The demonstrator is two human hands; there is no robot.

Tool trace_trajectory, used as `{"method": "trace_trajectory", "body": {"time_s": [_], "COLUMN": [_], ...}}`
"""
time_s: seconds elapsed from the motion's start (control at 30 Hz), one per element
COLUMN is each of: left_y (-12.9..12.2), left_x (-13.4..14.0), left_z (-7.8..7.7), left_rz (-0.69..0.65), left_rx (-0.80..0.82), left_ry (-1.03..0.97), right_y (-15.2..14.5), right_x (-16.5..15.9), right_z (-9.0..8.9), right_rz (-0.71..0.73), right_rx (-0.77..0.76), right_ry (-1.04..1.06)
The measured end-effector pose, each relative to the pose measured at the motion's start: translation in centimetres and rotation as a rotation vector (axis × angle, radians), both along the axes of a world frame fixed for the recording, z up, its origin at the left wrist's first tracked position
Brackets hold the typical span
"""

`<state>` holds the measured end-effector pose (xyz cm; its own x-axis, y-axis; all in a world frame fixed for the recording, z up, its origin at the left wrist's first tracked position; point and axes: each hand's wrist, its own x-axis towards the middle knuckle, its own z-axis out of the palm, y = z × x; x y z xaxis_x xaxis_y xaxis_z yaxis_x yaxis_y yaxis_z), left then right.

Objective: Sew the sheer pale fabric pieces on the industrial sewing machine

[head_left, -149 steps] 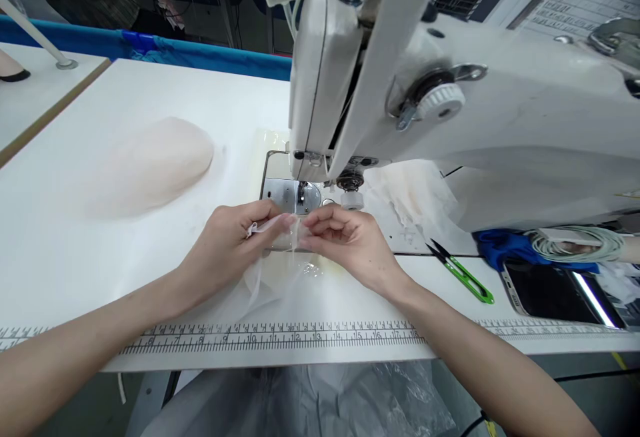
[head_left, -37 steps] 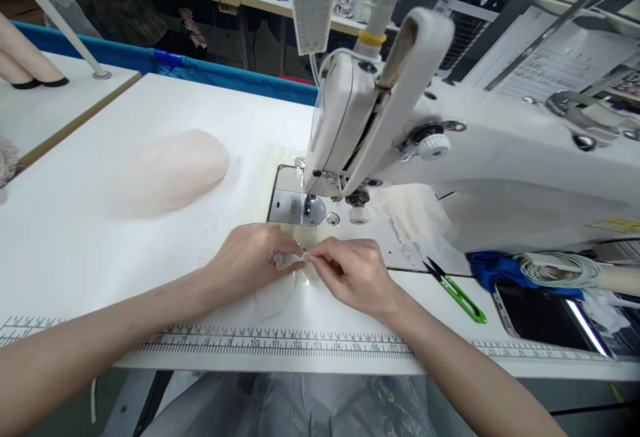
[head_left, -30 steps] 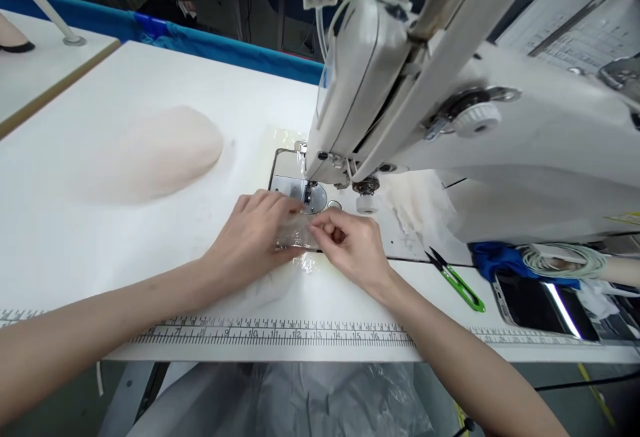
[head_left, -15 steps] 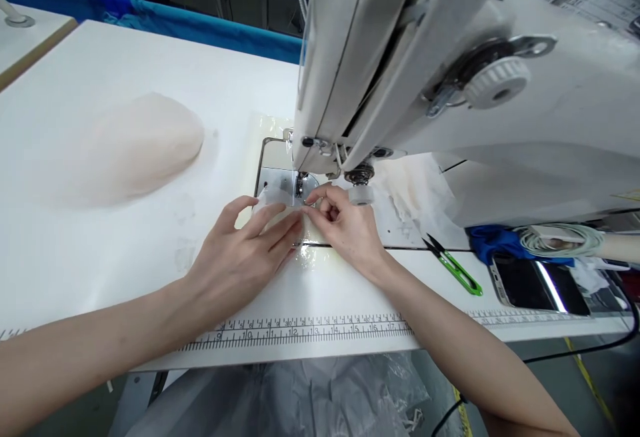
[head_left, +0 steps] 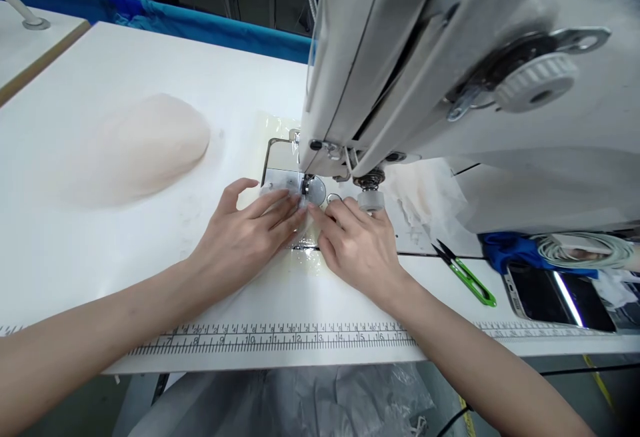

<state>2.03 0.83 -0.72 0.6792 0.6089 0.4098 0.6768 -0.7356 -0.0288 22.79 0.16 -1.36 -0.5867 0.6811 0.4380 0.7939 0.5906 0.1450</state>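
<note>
Head view is showing two bare hands working at a sewing machine (head_left: pixel 345 90). The left hand (head_left: pixel 245 237) is spreading its fingers and pressing on thin, sheer cloth (head_left: pixel 279 184), which is lying just beside the machine's foot (head_left: pixel 305 186). The right hand (head_left: pixel 357 244) is resting close by with bent fingers; whether it is pinching the cloth, I cannot tell. Left of the machine, a pale rounded pad (head_left: pixel 160 144) is lying; at its near right, green scissors (head_left: pixel 467 277) are lying. Probably the person is positioning the cloth, so the next move is calling for flat cloth and careful fingers.
</note>
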Motion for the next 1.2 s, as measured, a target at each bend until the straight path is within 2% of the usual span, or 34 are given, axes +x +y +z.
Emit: {"method": "trace_trajectory", "body": {"time_s": [0.27, 0.43, 0.9, 1.2], "left_y": [0.46, 0.37, 0.21, 0.57], "left_x": [0.18, 0.32, 0.50, 0.60], "left_z": [-0.21, -0.31, -0.35, -0.13], "left_rz": [0.014, 0.011, 0.013, 0.032], "left_rx": [-0.157, -0.152, -0.010, -0.122], "left_ry": [-0.072, -0.097, -0.044, -0.046], "right_y": [-0.02, -0.01, -0.06, 0.30], "right_x": [-0.19, -0.17, -0.12, -0.24], "right_z": [0.07, 0.12, 0.27, 0.24], "right_rz": [-0.022, -0.028, -0.043, -0.056], "right_rx": [-0.002, -0.007, -0.012, 0.014], "right_ry": [-0.010, -0.022, -0.058, -0.054]}}
